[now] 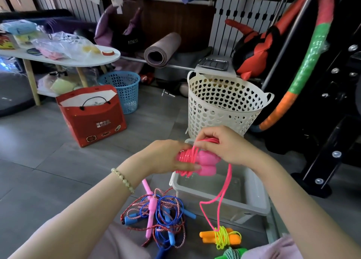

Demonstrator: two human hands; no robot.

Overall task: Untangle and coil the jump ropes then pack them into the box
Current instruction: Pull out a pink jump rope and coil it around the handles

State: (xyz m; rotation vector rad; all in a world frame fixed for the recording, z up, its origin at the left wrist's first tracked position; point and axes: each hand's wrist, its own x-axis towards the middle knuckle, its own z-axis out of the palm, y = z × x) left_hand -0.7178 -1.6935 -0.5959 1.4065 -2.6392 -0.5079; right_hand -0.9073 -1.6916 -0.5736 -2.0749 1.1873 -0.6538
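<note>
My left hand (166, 157) grips the two pink handles (207, 162) of a pink jump rope, with several turns of cord wound round them. My right hand (222, 143) pinches the pink cord (226, 182) just above the handles; a loose loop hangs down over the grey plastic box (252, 196). On the floor below lies a tangle of blue and red-white ropes (162, 212) with blue and pink handles. A coiled rope with orange handles and yellow-green cord (220, 237) lies beside the box. A green-handled coil (230, 254) shows at the bottom edge.
A cream heart-hole basket (222, 106) stands behind the box. A red paper bag (93, 116) and a blue basket (125, 91) sit to the left. A white low table (58, 59) carries bags. A dark gym rack (332, 102) with a hoop stands at right.
</note>
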